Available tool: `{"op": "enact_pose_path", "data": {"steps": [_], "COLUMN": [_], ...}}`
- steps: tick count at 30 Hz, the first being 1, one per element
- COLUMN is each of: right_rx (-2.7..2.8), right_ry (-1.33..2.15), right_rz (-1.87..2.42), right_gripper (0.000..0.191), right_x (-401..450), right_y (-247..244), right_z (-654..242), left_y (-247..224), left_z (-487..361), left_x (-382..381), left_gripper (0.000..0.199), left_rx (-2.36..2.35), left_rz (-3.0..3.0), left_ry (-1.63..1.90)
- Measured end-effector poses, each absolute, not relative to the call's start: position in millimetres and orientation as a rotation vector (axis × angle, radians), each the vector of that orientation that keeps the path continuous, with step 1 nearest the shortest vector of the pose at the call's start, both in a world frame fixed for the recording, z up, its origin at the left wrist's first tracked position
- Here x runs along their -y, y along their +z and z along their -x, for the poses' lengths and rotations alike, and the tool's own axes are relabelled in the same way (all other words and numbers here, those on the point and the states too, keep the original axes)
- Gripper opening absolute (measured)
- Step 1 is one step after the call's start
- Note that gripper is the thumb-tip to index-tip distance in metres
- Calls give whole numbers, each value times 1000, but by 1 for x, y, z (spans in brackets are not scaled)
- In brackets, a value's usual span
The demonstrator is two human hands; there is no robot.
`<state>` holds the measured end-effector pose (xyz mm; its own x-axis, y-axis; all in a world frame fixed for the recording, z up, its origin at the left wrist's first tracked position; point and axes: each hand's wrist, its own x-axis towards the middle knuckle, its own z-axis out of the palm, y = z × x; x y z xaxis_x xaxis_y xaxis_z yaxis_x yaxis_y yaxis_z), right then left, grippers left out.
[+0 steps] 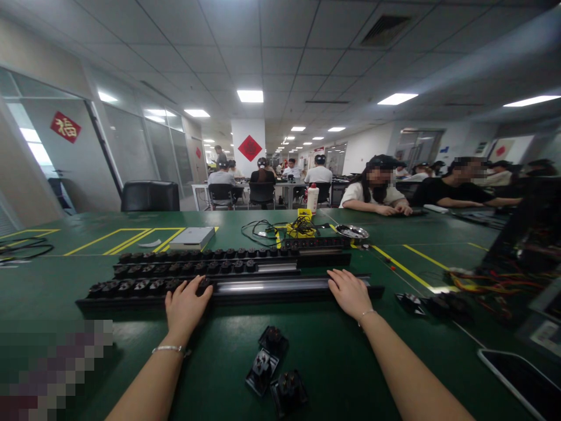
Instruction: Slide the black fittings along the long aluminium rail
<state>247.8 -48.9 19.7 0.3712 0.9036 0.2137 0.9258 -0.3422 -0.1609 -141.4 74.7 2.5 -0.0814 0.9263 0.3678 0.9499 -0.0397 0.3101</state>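
Black rail (272, 287): lies under both hands, long axis left to right across the table (210, 380).
Modules (142, 286): lined along its left half; the right stretch is bare channel.
Left hand (187, 303): at the row's inner end, thumb apart from fingers; nearer the modules.
Right hand (349, 293): on the bare right end, fingers draped, not clenched.
Loose modules (262, 363): between the forearms, this side of the rail.
Rear rails (324, 258): beyond, roughly parallel.
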Motion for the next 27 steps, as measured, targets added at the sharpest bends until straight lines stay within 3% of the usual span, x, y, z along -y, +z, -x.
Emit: {"op": "enact_pose_path", "data": {"steps": [19, 27], "right_rx": [1642, 1636], "right_ry": [-181, -143], "right_rz": [2370, 2393], "right_gripper": [51, 51], "right_x": [49, 49], "right_y": [18, 20], "right_z": [-248, -247], "left_y": [8, 10], "left_z": [141, 144], "left_x": [-67, -68], "left_gripper": [60, 50], "left_rx": [2054, 2002], "left_rz": [2192, 2245], "left_ry": [-494, -462]}}
